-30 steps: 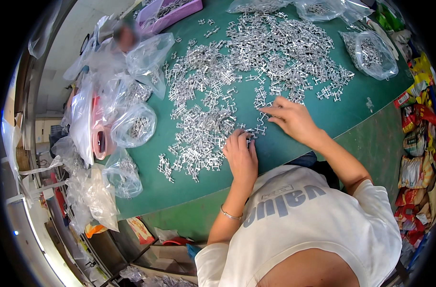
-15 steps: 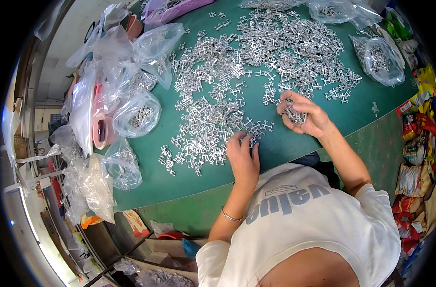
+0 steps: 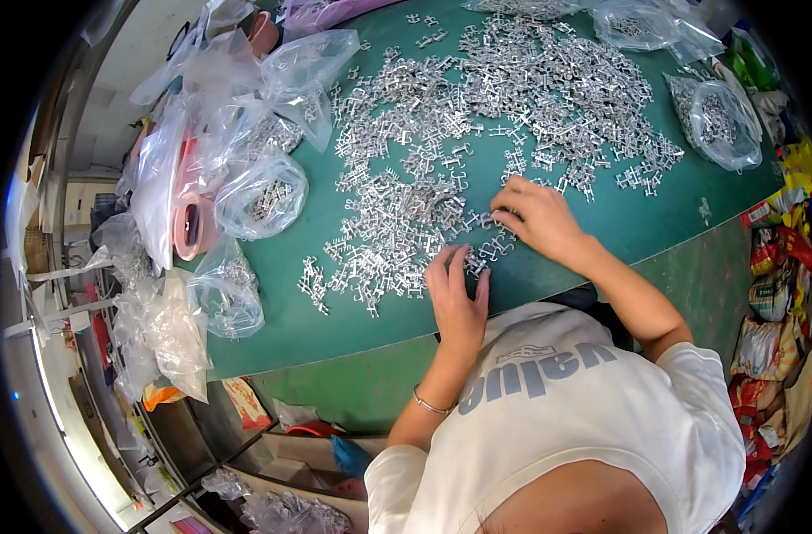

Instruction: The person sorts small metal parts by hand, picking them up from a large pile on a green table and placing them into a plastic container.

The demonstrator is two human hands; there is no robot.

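Note:
Many small silver metal clips (image 3: 397, 218) lie in a loose heap on the green table (image 3: 299, 334). My left hand (image 3: 459, 303) rests at the heap's near edge, fingers apart, with a few clips between the fingertips and thumb. To its right, my right hand (image 3: 544, 218) is palm down with curled fingers and the thumb near the index finger, just above stray clips (image 3: 497, 245). What lies inside its palm is hidden.
A larger spread of clips (image 3: 566, 98) covers the far part of the table. Clear plastic bags with clips stand at the left (image 3: 263, 198) and far right (image 3: 717, 120). A pink container (image 3: 192, 227) sits at the left edge.
My right hand has turned from palm up, showing a handful of clips, to palm down, and moved left toward the heap. My left hand stays near the heap's edge.

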